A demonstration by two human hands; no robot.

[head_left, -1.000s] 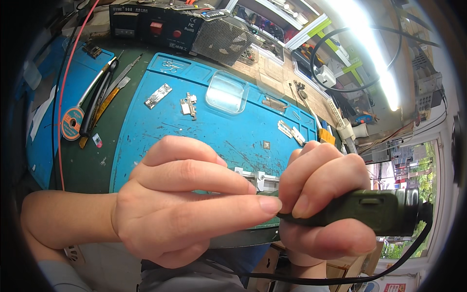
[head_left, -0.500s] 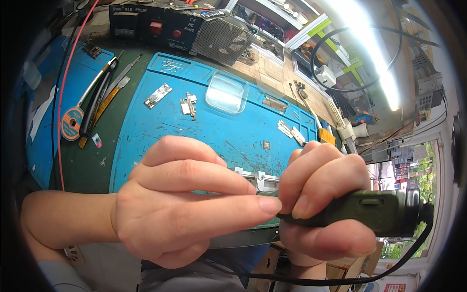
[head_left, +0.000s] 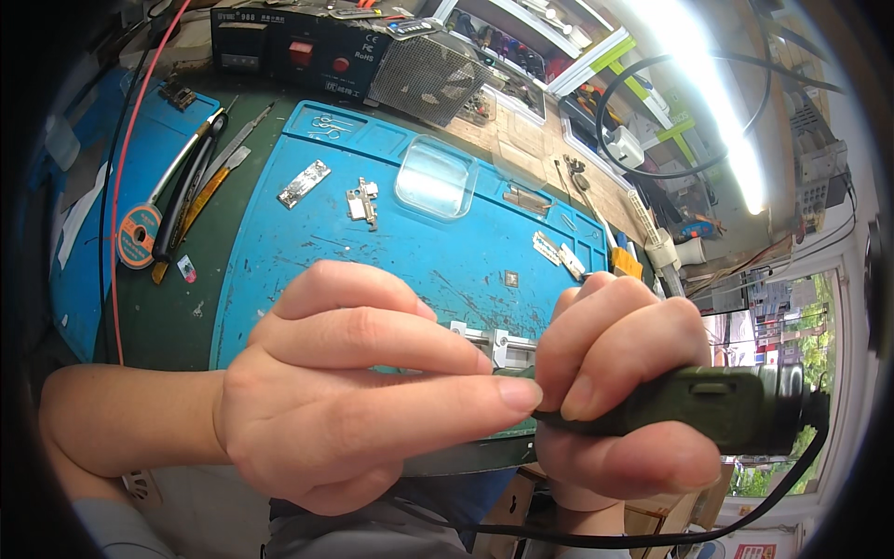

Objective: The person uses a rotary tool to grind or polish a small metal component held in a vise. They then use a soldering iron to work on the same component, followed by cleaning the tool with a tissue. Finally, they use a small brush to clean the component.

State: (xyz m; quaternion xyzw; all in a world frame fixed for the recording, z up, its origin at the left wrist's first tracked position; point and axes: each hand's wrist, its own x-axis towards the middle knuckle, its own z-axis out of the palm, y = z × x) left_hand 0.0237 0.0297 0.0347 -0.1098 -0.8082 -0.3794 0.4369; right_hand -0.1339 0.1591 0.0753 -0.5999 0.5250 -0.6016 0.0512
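White lettering marks the black box [head_left: 298, 61] behind the blue mat [head_left: 410, 265]. Compartments line the mat's far edge; blue surface stretches from them toward the hands. At its near right, the right hand [head_left: 619, 373] wraps its fingers around a dark green tool [head_left: 708, 405]. The left hand [head_left: 326, 401] extends its index finger; whether its fingers pinch anything is hidden.

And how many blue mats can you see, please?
2: the middle mat, partly behind the left hand and right hand, and the left mat, near the picture's left edge. Others may be hidden.
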